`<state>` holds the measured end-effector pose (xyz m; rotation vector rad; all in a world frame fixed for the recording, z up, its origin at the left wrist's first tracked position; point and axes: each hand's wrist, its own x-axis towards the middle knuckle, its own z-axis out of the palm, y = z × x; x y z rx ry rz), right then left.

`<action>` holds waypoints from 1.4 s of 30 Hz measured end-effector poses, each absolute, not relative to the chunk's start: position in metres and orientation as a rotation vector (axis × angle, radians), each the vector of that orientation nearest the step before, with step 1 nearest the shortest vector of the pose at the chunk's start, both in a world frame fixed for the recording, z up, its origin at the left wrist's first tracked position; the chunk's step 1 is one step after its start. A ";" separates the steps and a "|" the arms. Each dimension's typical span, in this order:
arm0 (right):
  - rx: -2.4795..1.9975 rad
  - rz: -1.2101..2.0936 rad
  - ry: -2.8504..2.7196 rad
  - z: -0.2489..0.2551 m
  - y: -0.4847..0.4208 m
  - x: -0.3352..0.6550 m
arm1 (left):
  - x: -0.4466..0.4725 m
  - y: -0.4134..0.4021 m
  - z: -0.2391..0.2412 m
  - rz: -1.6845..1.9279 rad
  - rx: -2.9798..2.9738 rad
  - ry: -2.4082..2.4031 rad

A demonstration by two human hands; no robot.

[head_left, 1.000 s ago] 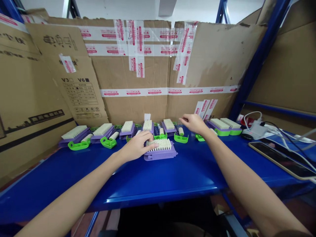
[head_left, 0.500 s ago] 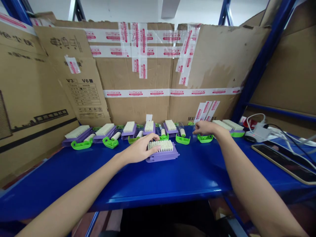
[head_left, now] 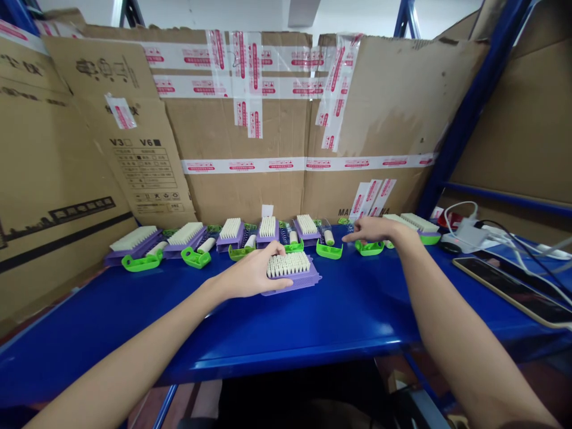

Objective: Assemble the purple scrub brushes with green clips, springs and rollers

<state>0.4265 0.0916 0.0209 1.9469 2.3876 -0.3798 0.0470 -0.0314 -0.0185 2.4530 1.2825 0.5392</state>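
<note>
A brush block with a purple base and cream bristles pointing up (head_left: 288, 268) rests at the middle of the blue shelf. My left hand (head_left: 259, 271) is closed around its left end, thumb along the near side and fingers over the far side. Farther right, my right hand (head_left: 373, 229) hovers at the back row with its index finger stretched out to the left and the other fingers bent. Just below it lies a curved green plastic piece (head_left: 369, 248). Another green piece (head_left: 329, 249) sits left of that fingertip. Whether the right hand touches anything is hidden.
Along the back stand several purple brush blocks (head_left: 185, 234), with green pieces (head_left: 195, 257) and white cylinders (head_left: 207, 245) between them. A phone (head_left: 513, 289), a power strip (head_left: 467, 233) and cables lie at right. Cardboard (head_left: 250, 196) walls the back.
My right index finger has stretched out farther left. The left thumb has come down from the bristles to the near side of the brush block. The view has shifted slightly.
</note>
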 end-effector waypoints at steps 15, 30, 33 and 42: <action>1.930 -0.162 2.513 0.025 0.080 0.405 | 0.048 -0.030 -0.017 0.541 2.559 1.342; 1.673 0.668 3.308 0.015 0.058 0.349 | 0.048 -0.022 -0.017 1.325 2.297 1.314; 1.404 0.604 3.498 0.009 0.047 0.330 | 0.047 -0.015 -0.022 1.373 2.161 1.280; 0.732 0.695 3.628 -0.008 0.020 0.293 | 0.048 -0.004 -0.029 1.447 1.913 1.104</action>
